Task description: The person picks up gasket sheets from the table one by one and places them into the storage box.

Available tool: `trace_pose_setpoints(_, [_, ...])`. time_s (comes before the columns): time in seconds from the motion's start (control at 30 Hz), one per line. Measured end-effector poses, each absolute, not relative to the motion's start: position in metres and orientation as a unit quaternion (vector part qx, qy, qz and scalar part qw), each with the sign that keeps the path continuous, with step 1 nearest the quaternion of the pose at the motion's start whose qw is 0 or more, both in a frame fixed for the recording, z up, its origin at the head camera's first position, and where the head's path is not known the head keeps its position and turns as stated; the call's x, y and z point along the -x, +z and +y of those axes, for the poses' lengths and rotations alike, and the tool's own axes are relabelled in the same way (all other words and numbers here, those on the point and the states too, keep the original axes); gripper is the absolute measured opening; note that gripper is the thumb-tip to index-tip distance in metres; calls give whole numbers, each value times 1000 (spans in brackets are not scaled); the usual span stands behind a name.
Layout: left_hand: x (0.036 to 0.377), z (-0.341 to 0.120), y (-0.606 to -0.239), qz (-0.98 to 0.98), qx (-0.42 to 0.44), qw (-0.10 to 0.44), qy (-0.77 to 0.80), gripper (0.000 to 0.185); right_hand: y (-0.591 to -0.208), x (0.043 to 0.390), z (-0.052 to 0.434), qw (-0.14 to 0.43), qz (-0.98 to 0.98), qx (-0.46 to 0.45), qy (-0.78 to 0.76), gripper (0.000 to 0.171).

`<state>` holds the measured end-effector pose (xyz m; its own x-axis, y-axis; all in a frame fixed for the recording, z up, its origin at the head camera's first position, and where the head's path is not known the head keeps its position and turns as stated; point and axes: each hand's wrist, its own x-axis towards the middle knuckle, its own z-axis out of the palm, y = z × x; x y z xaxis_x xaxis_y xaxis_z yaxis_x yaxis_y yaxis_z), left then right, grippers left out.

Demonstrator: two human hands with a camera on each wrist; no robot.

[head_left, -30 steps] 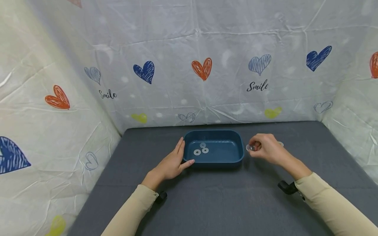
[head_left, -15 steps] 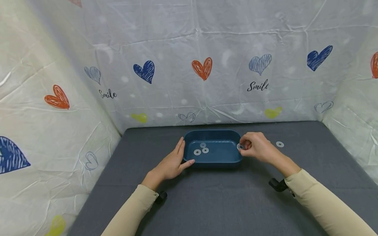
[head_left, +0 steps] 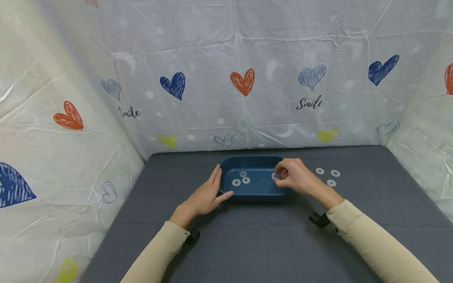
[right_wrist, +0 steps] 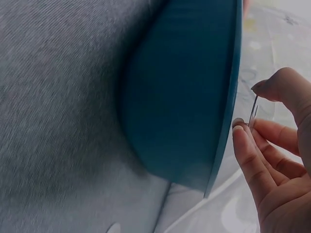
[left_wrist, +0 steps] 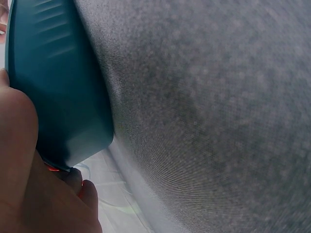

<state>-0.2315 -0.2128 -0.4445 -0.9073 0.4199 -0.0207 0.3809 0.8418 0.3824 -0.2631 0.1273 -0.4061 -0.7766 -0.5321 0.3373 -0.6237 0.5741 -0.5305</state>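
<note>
A blue rectangular tray [head_left: 262, 192] stands on the grey table. My left hand [head_left: 203, 196] rests against its left end, fingers stretched along the side and thumb on the near rim. In the left wrist view that hand [left_wrist: 17, 145] touches the tray's wall [left_wrist: 68, 97]. Over the tray's right end, my right hand [head_left: 297, 177] pinches a flat metal washer [head_left: 275, 176] between thumb and fingers. The right wrist view shows the washer [right_wrist: 253, 110] edge-on, just above the tray's rim. Three washers, one of them nearest [head_left: 236, 182], lie flat inside the tray at its left.
Three more washers lie on the table right of the tray, among them a rear one [head_left: 335, 173] and a nearer one [head_left: 331, 183]. A white cloth [head_left: 212, 59] printed with hearts hangs behind the table [head_left: 262, 243] and at both sides.
My right hand has moved left with the washer, from beside the tray to over its right end. This uncovers the three washers on the table. The left hand and tray stay put.
</note>
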Motion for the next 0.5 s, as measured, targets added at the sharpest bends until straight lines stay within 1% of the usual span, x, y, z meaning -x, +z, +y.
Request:
trace_pose_setpoints(0.37, [232,-214,-445,958,-210,48,189,101,-409,275,95,75,-884,-333,318,18])
trace_pose_setpoints(0.5, [232,-214,-446,958,-210,50,189,101,-412,279,85,64,-888,-329,316,17])
